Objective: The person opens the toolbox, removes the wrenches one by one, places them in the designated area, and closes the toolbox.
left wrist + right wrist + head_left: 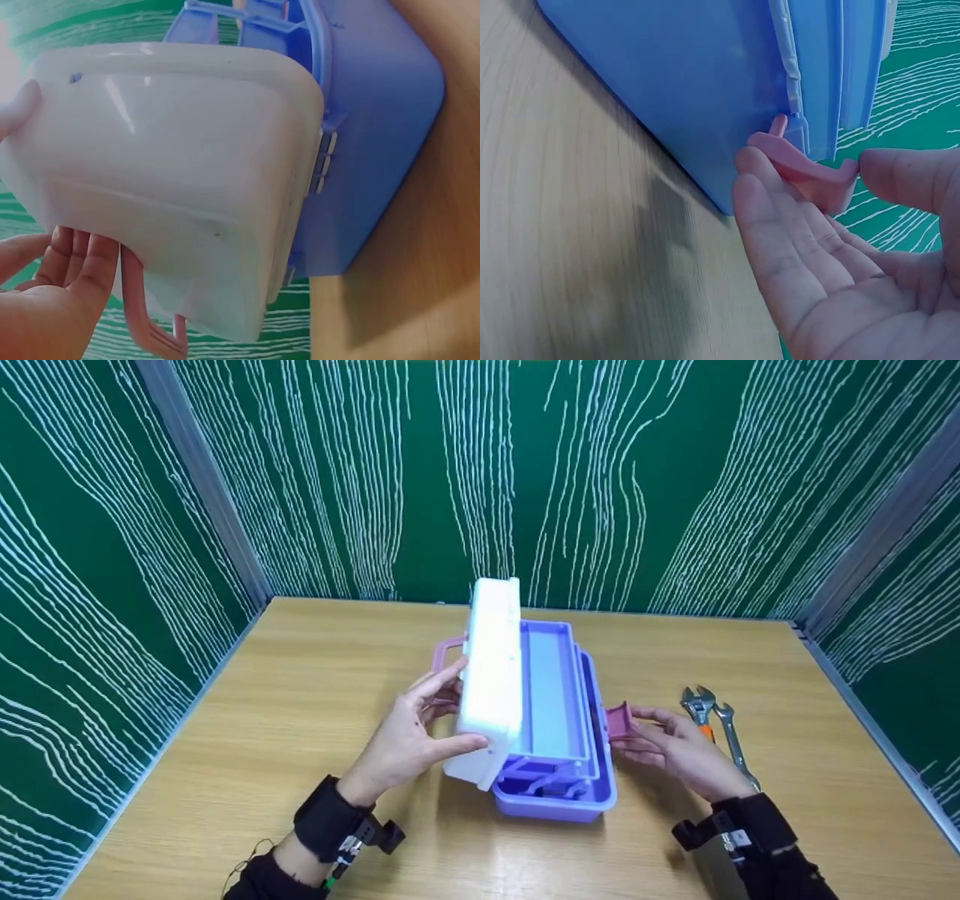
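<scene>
Head view: a purple box (559, 799) sits near the middle of the desk (300, 712), its white lid (491, 682) swung up on the left side until it stands nearly upright. Inside the box a purple tray (551, 690) shows, lying level across the opening.

The left hand (409, 739) holds the lid. Its thumb lies along the lid's near lower edge, and its fingers reach up behind the lid's outer face, loosely spread and curved about it. In the left wrist view the thumb tip presses one corner of the lid (172, 180) while the fingers (75, 259) rest against the opposite edge, just beside a pink handle (150, 322) that hangs below the lid.

The right hand (679, 746) is at the box's right side, on a pink latch (619, 720) that sticks out from the rim. In the right wrist view the latch (810, 169) is pinched lightly: the thumb (907, 176) touches its outer end and the fingers lie almost straight beneath it, palm up and mostly open.

Two wrenches (716, 720) lie on the desk just beyond the right hand, apart from the box. Green walls (675, 472) with white lines enclose the desk.
</scene>
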A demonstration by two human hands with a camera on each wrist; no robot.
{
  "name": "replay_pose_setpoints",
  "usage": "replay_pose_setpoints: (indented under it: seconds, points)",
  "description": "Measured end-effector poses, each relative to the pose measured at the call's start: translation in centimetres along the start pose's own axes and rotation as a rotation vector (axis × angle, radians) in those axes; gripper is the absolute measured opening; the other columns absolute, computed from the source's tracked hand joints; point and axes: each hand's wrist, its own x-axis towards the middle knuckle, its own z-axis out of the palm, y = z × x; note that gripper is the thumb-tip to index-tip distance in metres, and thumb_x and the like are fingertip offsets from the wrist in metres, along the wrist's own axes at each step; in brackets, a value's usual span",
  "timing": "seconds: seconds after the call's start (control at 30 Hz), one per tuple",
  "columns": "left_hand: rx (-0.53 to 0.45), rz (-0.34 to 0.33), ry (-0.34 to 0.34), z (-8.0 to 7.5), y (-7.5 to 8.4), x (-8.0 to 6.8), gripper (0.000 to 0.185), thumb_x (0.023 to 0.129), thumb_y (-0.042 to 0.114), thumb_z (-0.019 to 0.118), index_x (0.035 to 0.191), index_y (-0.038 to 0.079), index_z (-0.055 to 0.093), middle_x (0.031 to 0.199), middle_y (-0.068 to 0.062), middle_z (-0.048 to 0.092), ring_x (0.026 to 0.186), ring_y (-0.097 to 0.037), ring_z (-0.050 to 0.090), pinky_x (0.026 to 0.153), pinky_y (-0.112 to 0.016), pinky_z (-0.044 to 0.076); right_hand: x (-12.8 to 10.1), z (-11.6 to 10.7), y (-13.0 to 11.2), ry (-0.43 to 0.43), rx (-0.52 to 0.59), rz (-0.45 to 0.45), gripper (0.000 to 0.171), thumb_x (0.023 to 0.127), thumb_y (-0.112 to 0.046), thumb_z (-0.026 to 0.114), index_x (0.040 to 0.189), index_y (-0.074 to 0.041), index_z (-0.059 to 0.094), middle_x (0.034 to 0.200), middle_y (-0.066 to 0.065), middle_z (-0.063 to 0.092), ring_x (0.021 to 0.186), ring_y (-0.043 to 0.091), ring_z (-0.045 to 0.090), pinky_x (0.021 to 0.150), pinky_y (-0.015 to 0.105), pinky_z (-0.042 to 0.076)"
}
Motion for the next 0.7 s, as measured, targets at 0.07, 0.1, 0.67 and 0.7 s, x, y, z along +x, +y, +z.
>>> replay_pose_setpoints:
  seconds: [0.07, 0.1, 0.67, 0.7]
  points:
    - [0.015, 0.013, 0.005, 0.5, 0.0, 0.1, 0.089, 0.076, 0.023, 0.089, 0.152, 0.021, 0.044, 0.128, -0.005, 0.056, 0.117, -0.021, 0.056, 0.104, -0.033, 0.053, 0.0, 0.0, 0.1, -0.004, 0.004, -0.001, 0.066, 0.105, -0.028, 0.053, 0.152, 0.008, 0.024, 0.139, 0.025, 0.057, 0.119, 0.026, 0.067, 0.104, 0.037, 0.052]
    - [0.026, 0.019, 0.006, 0.7, 0.1, 0.2, 0.088, 0.076, 0.023, 0.089, 0.151, 0.022, 0.045, 0.128, -0.005, 0.056, 0.117, -0.020, 0.056, 0.104, -0.033, 0.053, 0.1, 0.0, 0.2, -0.003, 0.001, -0.001, 0.066, 0.105, -0.028, 0.052, 0.152, 0.008, 0.024, 0.139, 0.026, 0.057, 0.118, 0.025, 0.067, 0.104, 0.037, 0.052]
    - [0.292, 0.134, -0.021, 4.4, 1.4, 1.3, 0.078, 0.078, 0.041, 0.084, 0.145, 0.016, 0.053, 0.125, 0.005, 0.061, 0.119, -0.009, 0.055, 0.105, -0.034, 0.051, 0.3, 0.2, 0.6, -0.050, 0.013, 0.005, 0.064, 0.106, -0.033, 0.048, 0.153, 0.003, 0.022, 0.135, 0.020, 0.061, 0.119, 0.021, 0.066, 0.104, 0.034, 0.052]
    - [0.299, 0.136, -0.028, 4.7, 1.4, 1.4, 0.077, 0.078, 0.041, 0.084, 0.145, 0.016, 0.053, 0.126, 0.004, 0.062, 0.119, -0.009, 0.055, 0.106, -0.035, 0.050, 0.3, 0.3, 0.6, -0.051, 0.019, 0.011, 0.064, 0.106, -0.034, 0.048, 0.152, 0.002, 0.022, 0.135, 0.020, 0.061, 0.120, 0.021, 0.065, 0.105, 0.034, 0.052]
